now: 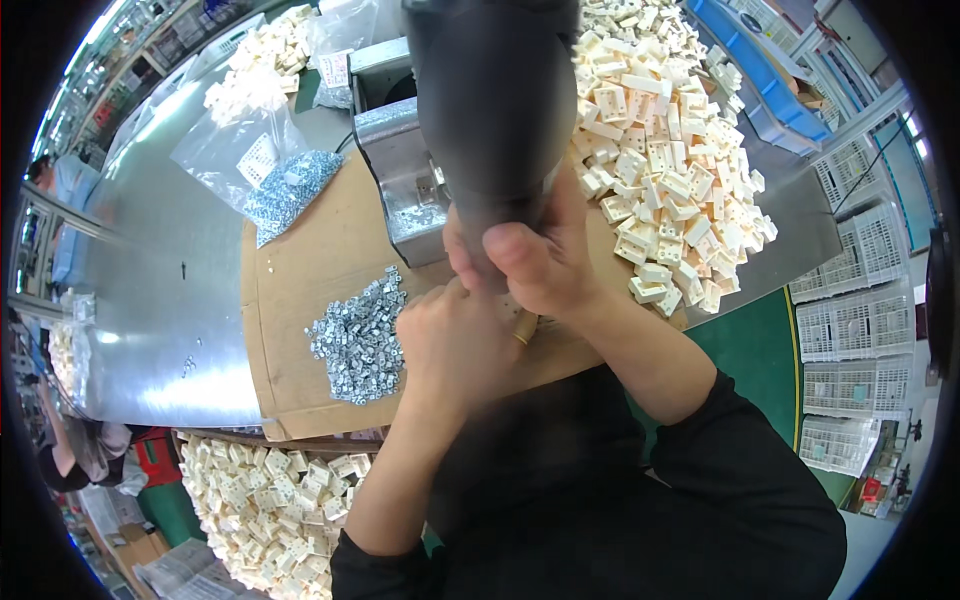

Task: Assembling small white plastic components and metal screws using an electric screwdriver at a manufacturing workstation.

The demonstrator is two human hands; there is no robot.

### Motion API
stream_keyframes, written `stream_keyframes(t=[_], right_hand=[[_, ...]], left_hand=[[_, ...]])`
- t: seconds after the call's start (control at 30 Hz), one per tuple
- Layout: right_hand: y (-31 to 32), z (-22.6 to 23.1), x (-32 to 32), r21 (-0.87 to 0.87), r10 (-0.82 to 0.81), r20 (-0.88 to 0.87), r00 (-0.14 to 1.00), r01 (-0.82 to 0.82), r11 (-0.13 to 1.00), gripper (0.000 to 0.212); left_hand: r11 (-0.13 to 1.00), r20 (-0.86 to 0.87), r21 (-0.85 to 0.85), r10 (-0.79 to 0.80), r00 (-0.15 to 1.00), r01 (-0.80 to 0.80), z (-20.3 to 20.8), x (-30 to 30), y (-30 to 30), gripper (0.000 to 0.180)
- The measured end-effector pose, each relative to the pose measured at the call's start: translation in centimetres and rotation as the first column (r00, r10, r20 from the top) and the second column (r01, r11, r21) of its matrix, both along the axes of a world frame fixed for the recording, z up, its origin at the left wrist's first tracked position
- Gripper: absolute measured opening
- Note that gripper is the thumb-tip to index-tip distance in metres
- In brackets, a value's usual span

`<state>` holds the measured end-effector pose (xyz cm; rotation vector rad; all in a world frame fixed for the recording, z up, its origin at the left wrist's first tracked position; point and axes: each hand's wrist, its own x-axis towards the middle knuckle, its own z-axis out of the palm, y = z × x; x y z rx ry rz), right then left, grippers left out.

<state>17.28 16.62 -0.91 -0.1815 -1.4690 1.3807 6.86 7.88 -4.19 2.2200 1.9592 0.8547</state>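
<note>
My right hand [550, 250] is wrapped round the lower part of a black electric screwdriver [495, 100], which rises close to the camera and looks blurred. Its tip is hidden behind my hands. Just below, my left hand [465, 340] is closed with the fingers curled under, and what it holds cannot be made out. A pile of small silvery metal clamps [360, 340] lies beside my left hand on a cardboard sheet [285, 330]. To the right of my right hand spreads a big heap of cream plastic blocks [670, 170].
A metal box-shaped device [408, 185] stands behind my left hand. Left of it lies a clear bag [295, 190] of small bluish parts. More cream blocks fill a space [270, 510] below the table edge. White crates [850, 310] line the right side; a blue bin [760, 75] stands far right.
</note>
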Motion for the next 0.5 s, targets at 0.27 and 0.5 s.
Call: stream_keyframes(t=[0.27,0.5], right_hand=[[1.1,3.1,7.3,0.017,-0.201,0.189,0.961,0.202,0.979,0.050],[1.7,2.1,16.0,0.704,-0.683,0.692,0.232,-0.007,0.710,0.020]], left_hand=[[0.970,0.025,0.225,0.089,0.996,-0.092,1.7,-3.3,-3.5,0.041],[0.814,-0.340,-0.407,0.287,0.896,-0.415,2.4,-11.5,-18.7,0.043]])
